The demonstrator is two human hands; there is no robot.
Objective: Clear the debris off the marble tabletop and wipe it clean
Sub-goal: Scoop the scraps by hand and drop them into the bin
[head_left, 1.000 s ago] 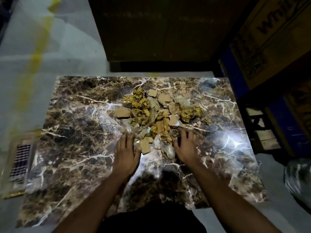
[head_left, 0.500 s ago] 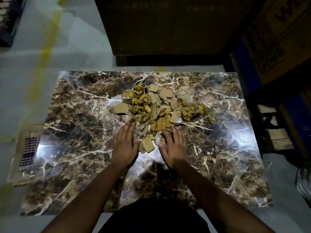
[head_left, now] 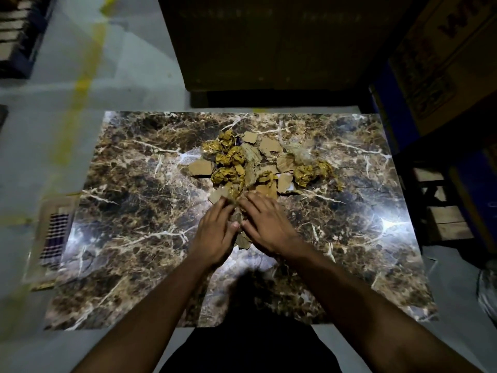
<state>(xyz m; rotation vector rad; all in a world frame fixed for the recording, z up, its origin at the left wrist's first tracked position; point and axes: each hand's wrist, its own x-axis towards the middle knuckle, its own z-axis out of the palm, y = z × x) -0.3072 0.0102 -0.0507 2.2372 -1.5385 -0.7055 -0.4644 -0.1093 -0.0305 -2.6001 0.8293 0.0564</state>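
A pile of debris [head_left: 258, 164], torn cardboard pieces and crumpled yellow-gold wrappers, lies at the middle of the brown marble tabletop [head_left: 129, 216]. My left hand [head_left: 216, 232] and my right hand [head_left: 266, 223] sit side by side at the pile's near edge, fingers extended and pressed onto the closest scraps. Both thumbs almost meet over a few pieces [head_left: 242, 242] trapped between the palms. The scraps under the palms are hidden.
A dark cabinet [head_left: 269, 41] stands behind the table. Cardboard boxes [head_left: 441, 57] and a wooden frame [head_left: 441, 211] crowd the right side. A checked cloth [head_left: 55, 239] lies on a flat board at the table's left edge. Grey floor with a yellow stripe [head_left: 80, 84] lies to the left.
Both hands have come together at the pile's near edge, closing the gap between them and bunching the nearest scraps. The view has shifted slightly.
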